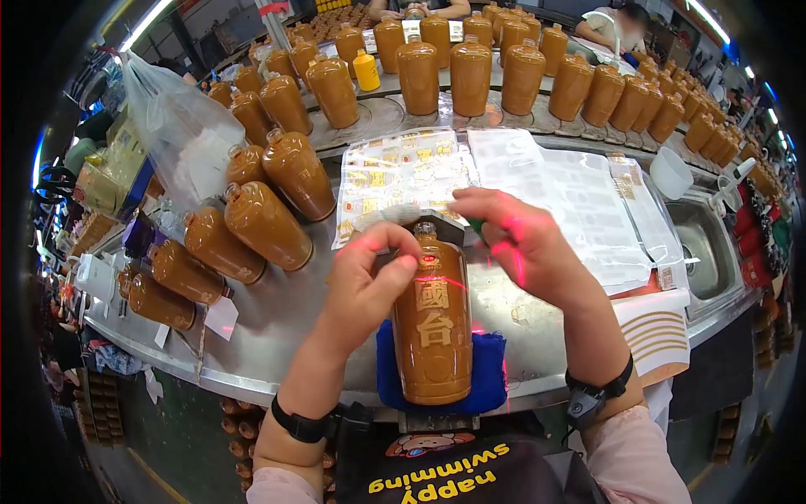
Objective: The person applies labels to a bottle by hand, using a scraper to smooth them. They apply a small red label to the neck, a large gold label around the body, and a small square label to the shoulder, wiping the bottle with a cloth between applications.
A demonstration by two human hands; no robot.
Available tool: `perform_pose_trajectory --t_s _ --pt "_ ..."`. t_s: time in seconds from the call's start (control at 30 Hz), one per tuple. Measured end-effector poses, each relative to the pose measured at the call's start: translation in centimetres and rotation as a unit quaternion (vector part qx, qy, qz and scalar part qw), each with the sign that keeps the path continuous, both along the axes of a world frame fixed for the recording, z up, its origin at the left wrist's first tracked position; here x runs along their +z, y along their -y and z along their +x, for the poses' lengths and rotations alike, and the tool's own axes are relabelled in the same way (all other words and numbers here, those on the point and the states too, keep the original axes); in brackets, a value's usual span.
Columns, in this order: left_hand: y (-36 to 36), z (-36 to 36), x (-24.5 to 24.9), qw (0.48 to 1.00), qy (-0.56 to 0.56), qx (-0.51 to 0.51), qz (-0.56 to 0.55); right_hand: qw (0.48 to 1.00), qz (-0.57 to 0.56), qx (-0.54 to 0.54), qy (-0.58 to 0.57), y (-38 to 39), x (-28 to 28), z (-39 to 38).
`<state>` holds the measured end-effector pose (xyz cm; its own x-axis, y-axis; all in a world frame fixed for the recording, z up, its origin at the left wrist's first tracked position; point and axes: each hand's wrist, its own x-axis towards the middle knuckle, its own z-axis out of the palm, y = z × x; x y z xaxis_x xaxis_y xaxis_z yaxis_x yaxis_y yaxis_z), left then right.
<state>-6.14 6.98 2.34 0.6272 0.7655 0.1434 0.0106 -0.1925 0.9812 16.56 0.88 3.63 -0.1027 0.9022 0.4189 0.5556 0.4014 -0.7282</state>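
A brown glazed bottle (433, 336) with raised gold characters and a small red emblem lies in front of me, its base on a folded blue cloth (489, 370) and its neck toward a dark rest (445, 227). My left hand (369, 281) is at the left of the bottle's shoulder, thumb and forefinger pinched near the emblem; whatever they hold is too small to make out. My right hand (516, 239) hovers right of the neck with curled fingers, a bit of green showing by them. Red laser lines cross the bottle and my right hand.
Several brown bottles (269, 227) stand at the left, and more (470, 76) line the conveyor behind. Gold decal sheets (403, 172) and pale sheets (579, 210) cover the table ahead. A sink (709, 252) and white cup (670, 172) are at the right. Other people sit across the conveyor.
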Motion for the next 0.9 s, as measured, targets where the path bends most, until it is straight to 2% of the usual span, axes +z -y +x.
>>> perform_pose_trajectory --t_s 0.03,0.1,0.17,0.2,0.4,0.57,0.63,0.67,0.8,0.9 --pt "-0.1 0.1 -0.3 0.999 -0.002 0.02 0.027 0.995 0.069 0.011 0.073 -0.1 -0.5 -0.2" --pt "-0.2 0.4 -0.7 0.995 -0.007 0.058 0.082 0.994 0.071 0.016 0.083 -0.2 -1.0 -0.9" --pt "0.3 0.5 -0.7 0.996 -0.013 0.07 0.051 0.992 0.066 0.014 0.104 -0.2 -0.7 -1.9" --pt "0.6 0.5 -0.7 0.996 -0.009 0.073 0.044 0.995 0.068 0.02 0.068 -0.2 -0.7 -2.4" --pt "0.7 0.1 -1.7 0.993 0.03 0.095 0.058 0.982 0.149 0.0 0.116 -0.7 -0.4 -3.1" --pt "1.5 0.8 -2.3 0.986 0.06 0.102 0.114 0.988 0.128 -0.002 0.082 0.0 0.4 -3.2" --pt "2.2 1.0 -1.3 0.993 0.036 0.074 0.086 0.99 0.12 -0.005 0.069 0.5 0.7 -3.4" --pt "2.6 1.0 -0.3 0.997 0.02 0.067 0.015 0.992 0.113 -0.006 0.062 0.6 0.9 -3.5" --pt "3.2 0.7 -0.4 0.981 -0.026 0.117 0.151 0.993 0.111 -0.03 0.013 1.3 0.8 -2.8" --pt "4.3 0.5 0.4 0.973 -0.024 0.12 0.195 0.997 0.07 0.03 0.017 2.8 1.4 -2.9"
